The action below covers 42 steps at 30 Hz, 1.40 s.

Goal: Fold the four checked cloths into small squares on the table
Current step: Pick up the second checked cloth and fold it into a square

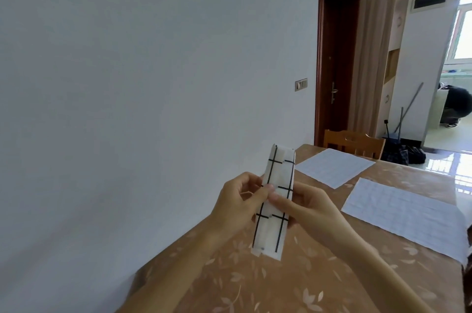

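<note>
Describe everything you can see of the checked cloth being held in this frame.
The checked cloth is white with thin black grid lines. It looks like soft fabric, folded lengthwise into a long narrow strip, with layered edges showing at its lower end. It stands roughly upright over the table, its top leaning slightly right. The left hand pinches its left edge near the middle, and the right hand grips its right side at about the same height.
</note>
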{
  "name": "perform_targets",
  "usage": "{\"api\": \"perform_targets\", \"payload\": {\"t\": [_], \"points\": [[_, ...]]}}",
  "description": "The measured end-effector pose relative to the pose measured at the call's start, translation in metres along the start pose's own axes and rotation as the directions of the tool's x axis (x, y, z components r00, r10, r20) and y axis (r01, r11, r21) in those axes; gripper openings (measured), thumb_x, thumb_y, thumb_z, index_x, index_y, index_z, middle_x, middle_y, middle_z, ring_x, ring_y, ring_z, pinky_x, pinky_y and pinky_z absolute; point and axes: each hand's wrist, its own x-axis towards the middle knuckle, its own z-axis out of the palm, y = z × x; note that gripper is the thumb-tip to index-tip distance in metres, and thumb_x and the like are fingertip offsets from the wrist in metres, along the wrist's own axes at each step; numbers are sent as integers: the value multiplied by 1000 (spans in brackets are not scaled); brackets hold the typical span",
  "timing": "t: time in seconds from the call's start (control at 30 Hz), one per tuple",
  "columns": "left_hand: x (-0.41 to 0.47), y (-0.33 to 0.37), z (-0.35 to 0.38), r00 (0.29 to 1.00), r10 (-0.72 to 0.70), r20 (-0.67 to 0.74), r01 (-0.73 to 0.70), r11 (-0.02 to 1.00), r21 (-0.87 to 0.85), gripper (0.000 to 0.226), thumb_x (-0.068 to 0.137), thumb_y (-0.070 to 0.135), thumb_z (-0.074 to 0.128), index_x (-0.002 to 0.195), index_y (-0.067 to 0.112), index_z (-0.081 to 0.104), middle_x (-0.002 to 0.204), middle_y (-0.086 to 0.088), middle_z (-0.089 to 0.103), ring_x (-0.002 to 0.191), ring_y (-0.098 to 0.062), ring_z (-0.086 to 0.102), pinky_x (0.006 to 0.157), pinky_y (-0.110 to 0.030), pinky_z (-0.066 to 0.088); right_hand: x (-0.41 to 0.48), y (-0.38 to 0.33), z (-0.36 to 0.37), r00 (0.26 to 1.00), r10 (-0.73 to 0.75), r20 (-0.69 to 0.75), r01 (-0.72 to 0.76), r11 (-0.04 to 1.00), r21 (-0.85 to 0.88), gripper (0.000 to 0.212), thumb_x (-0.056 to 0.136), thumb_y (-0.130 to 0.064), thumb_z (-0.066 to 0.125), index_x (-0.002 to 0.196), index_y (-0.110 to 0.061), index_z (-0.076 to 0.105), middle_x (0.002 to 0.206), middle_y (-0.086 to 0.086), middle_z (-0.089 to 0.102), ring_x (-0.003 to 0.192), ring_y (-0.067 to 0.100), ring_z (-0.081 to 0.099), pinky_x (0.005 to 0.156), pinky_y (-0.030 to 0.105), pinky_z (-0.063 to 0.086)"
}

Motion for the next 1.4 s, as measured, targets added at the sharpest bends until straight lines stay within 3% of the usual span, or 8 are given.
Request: {"api": "perform_targets", "payload": {"t": [0.2,0.33,0.47,0.67,0.87,1.03,1.17,1.4], "points": [[-8,-1,-22,966,-88,242,118,987,-113,25,95,29,66,113,12,66,90,-9,75,73,-32,71,69,-45,60,3,2,-5,1000,13,3,-13,1000,28,19,92,-16,67,109,-22,72,94,5,79,89,30,75,88,62,53],[-9,-3,-24,980,-64,187,92,985,-145,19,94,18,68,113,15,67,89,-11,77,80,-36,74,68,-43,61,4,5,-4,998,-11,61,5,995,97,26,93,-16,64,115,-26,71,96,10,78,84,41,69,70,47,55],[-7,-6,-24,983,-104,150,148,935,-323,17,93,10,68,109,12,72,95,-16,76,83,-31,73,63,-35,59,3,9,-2,996,-56,75,37,973,228,29,87,-19,62,109,-29,77,102,12,77,77,26,62,57,26,49],[-9,-2,-23,973,-99,209,175,907,-382,45,99,-4,48,74,20,78,83,-3,76,75,-17,71,62,-27,55,6,19,-5,994,-70,85,42,956,290,40,93,10,48,90,-12,81,89,19,73,76,29,57,61,33,46],[-12,-4,-23,994,-6,107,36,960,-277,31,94,1,50,79,6,76,83,-2,76,77,-16,72,62,-26,56,9,16,-3,993,-10,120,-26,954,300,47,96,10,34,72,-6,71,88,19,74,80,30,70,68,32,58],[-13,-9,-26,995,-22,93,44,970,-240,27,98,2,57,103,18,78,93,-1,76,88,-22,74,73,-38,62,12,16,0,995,29,98,-60,942,329,25,98,-20,51,93,-7,72,93,12,74,82,24,72,66,28,55],[-13,-15,-29,994,-47,95,68,970,-233,31,91,14,71,121,24,67,94,-2,73,90,-25,75,72,-37,62,10,18,5,999,-24,28,18,982,189,29,95,-11,61,122,-22,64,102,9,76,92,24,74,76,30,60],[-19,-25,-23,990,-112,85,122,985,-124,27,78,27,83,85,5,68,84,-3,75,83,-22,77,71,-38,64,15,24,11,984,-179,5,179,984,-5,37,96,-1,59,126,-21,58,96,7,73,90,21,71,78,30,60]]}}
